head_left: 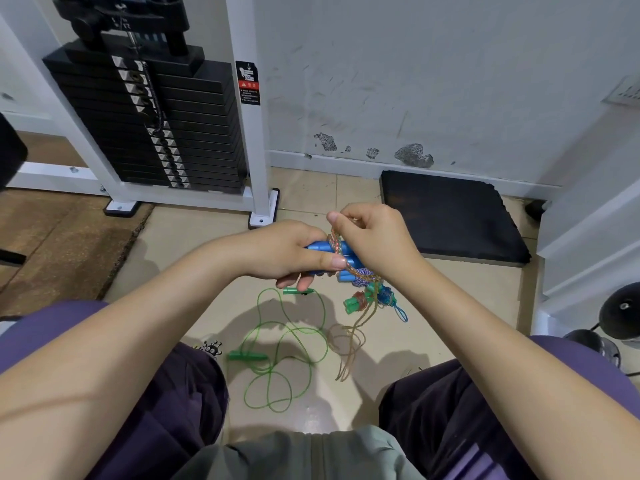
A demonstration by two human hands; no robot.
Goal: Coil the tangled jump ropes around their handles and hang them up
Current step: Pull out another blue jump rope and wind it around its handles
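Observation:
My left hand [291, 252] grips a pair of blue jump-rope handles [348, 258] held together, thumb pressed on top. My right hand [372, 237] pinches an orange speckled rope [335, 245] that wraps over the handles; its loose end hangs down to loops on the floor [348, 344]. A green rope [287, 358] lies tangled on the tiles between my knees, with one green handle [247, 356] near my left knee and another [298, 291] under my left hand. A coiled bundle with green handle ends and blue rope [372, 297] lies below my right wrist.
A white-framed weight machine with a black plate stack [156, 126] stands at the back left. A black mat [450, 216] lies against the scuffed wall at the right. White panels and dark round weights [620, 315] are at the far right. My knees flank the ropes.

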